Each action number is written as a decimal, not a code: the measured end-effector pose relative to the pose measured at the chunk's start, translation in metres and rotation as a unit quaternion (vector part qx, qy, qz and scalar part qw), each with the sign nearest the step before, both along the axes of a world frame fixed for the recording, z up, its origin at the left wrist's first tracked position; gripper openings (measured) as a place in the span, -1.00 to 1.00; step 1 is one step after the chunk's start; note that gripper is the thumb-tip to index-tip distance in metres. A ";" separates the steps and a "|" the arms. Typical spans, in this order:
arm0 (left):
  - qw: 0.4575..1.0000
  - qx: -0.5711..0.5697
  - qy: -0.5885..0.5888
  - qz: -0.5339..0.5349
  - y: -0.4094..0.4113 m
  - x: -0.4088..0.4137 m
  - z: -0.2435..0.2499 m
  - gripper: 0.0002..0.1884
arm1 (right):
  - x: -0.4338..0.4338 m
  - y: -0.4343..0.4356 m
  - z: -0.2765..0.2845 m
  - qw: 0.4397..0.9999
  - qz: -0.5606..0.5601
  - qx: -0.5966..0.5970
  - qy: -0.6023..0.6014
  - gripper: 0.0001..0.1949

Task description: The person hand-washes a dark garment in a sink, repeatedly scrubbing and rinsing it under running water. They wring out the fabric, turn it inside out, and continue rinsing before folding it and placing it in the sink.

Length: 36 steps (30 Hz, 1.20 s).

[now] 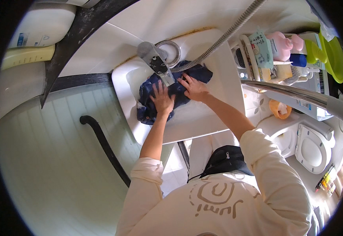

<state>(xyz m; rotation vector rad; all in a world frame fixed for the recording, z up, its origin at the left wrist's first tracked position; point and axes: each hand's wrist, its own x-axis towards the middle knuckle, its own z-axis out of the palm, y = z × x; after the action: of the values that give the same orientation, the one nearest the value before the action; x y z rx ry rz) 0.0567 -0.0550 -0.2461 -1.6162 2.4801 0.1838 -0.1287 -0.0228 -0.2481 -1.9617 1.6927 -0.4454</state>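
A wet dark blue cloth garment (148, 91) lies bunched in a white sink (195, 124), its upper right part spread under the shower hose. My left hand (163, 98) rests flat on the garment's left part, fingers spread and pointing to the faucet. My right hand (194, 88) presses on the garment's right part, fingers spread, below the hose. The faucet (156, 60) stands over the garment between my hands. Whitish water or suds show beside the cloth in the basin. What lies under my palms is hidden.
A ribbed metal shower hose (218, 42) crosses the sink from the upper right. At the right are a rack with a pink bottle (279, 45), a metal pole (289, 90) and a toilet (311, 149). Bottles on a dark corner shelf (74, 32) stand upper left. A black handle (106, 144) is below them.
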 end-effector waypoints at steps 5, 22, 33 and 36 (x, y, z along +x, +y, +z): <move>0.996 -0.044 0.037 0.070 0.001 -0.005 0.011 -0.34 | -0.036 0.009 0.018 0.983 -0.083 -0.074 -0.144 -0.61; 0.999 0.035 0.020 -0.001 0.002 -0.063 0.038 -0.32 | -0.047 0.048 0.070 0.961 -0.089 0.261 0.026 -0.84; 0.951 -0.106 0.291 -0.001 0.003 -0.017 0.062 -0.59 | -0.063 -0.003 0.025 0.979 -0.130 0.126 0.094 -0.75; 0.886 0.015 0.462 0.042 0.001 0.001 0.078 -0.66 | -0.081 -0.010 0.036 0.977 -0.082 0.110 -0.161 -0.70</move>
<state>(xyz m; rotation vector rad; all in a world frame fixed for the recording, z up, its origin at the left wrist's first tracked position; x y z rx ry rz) 0.0573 -0.0542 -0.1685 -1.9132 2.9726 1.2654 -0.2094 -0.0323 -0.2123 -1.5081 1.6204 -0.5745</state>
